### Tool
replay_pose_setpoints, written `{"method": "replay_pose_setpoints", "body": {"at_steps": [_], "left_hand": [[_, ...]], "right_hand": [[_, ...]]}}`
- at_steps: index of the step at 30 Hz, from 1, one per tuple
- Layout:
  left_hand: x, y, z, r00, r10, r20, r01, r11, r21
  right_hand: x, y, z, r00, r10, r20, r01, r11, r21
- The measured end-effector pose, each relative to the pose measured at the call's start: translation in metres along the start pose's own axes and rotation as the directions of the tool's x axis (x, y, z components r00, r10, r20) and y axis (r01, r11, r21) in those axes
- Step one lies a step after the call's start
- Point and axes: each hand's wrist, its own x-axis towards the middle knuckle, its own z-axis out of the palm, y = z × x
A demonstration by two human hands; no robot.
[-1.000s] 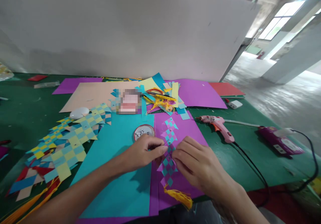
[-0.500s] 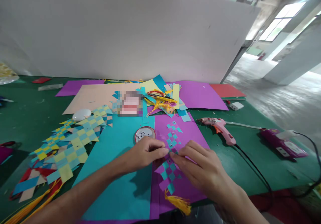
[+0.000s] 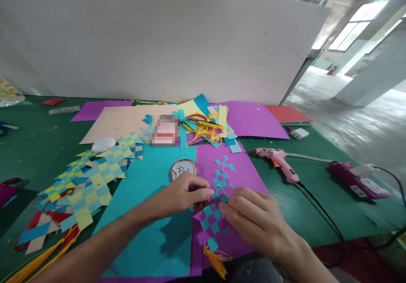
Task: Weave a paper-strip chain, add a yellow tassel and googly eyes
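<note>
A chain of woven paper fish in teal and purple runs between my hands, with small round eyes on its sections. From its near end hangs a yellow tassel. My left hand is closed, thumb and fingers pinching the chain's left edge around the middle. On the opposite edge, my right hand grips it with bent fingers. Both sets of fingertips cover part of the weave. Just beyond my left hand sits a round dish of small black-and-white eyes. Purple card lies beneath the chain.
To the right lie a pink glue gun with a black cord and a purple power strip. Woven yellow-and-blue paper pieces are heaped at left. Paper scraps and yellow threads crowd the back, before a white board.
The chain has turned, its far end shifting right and toward me and its tassel swinging left. My right hand has moved slightly right and nearer; my left hand has barely moved.
</note>
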Motion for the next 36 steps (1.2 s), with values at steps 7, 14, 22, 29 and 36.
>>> {"method": "replay_pose_setpoints", "body": {"at_steps": [7,14,22,29,36], "left_hand": [[-0.002,-0.001,0.0,0.989,-0.039,0.145,0.066,0.981,-0.184],[0.0,-0.004,-0.011,0.997,0.007,0.071,0.006,0.985,-0.175],[0.002,-0.009,-0.012,0.999,0.053,-0.008,-0.053,0.991,-0.123],[0.001,-0.007,-0.011,0.996,0.076,-0.044,-0.079,0.994,-0.072],[0.0,-0.008,-0.008,0.995,0.1,0.004,-0.1,0.995,-0.001]], "right_hand": [[0.005,-0.012,-0.002,0.976,0.159,-0.145,-0.105,0.939,0.327],[0.005,-0.013,-0.012,0.949,0.309,-0.061,-0.227,0.805,0.548],[-0.016,0.007,-0.02,0.545,0.833,-0.096,-0.313,0.308,0.898],[-0.031,0.013,-0.017,0.394,0.918,0.052,-0.562,0.196,0.804],[-0.001,0.001,-0.011,0.815,0.548,-0.189,-0.496,0.828,0.263]]}}
